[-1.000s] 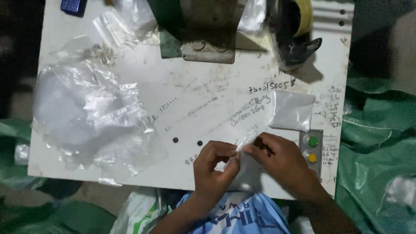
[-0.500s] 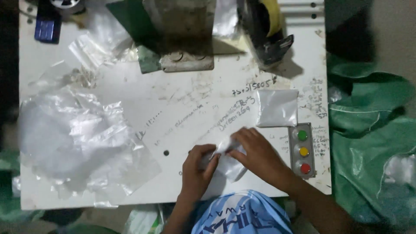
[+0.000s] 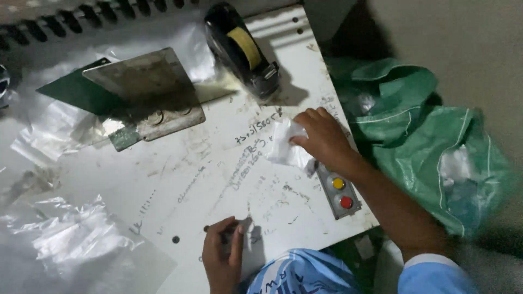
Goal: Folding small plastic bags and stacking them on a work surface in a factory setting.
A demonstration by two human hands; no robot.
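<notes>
Right hand [image 3: 326, 142] is out on the right side of the white worktop [image 3: 180, 185], fingers pinched together on a small white packet [image 3: 286, 146] that lies on top of the scribbled worktop, just above the button box. Left hand [image 3: 222, 256] sits low at the near edge, fingers curled loosely; whether it pinches anything, I cannot tell from here. To handle that packet well, I'd say keep the pinch at its corner, press it flat against the surface so the thin film doesn't crumple, and keep the wrist clear of the buttons just beside it. Now the surroundings: the button box [image 3: 340, 191] is a narrow grey strip near the right edge, with 1 yellow round button above 1 red one. At the top sits a black tape dispenser [image 3: 243, 50] carrying a yellowish roll. Left of it, a worn metal plate [image 3: 147, 90] lies over a dark green sheet [image 3: 68, 90]. Clear plastic bags [image 3: 71, 239] pile at the lower left, glossy and crumpled, with more clear film further up the left side. Off the worktop to the right, a green woven sack [image 3: 436, 141] slumps open, something pale showing inside. Dark handwriting runs across the middle of the worktop in slanted lines.
</notes>
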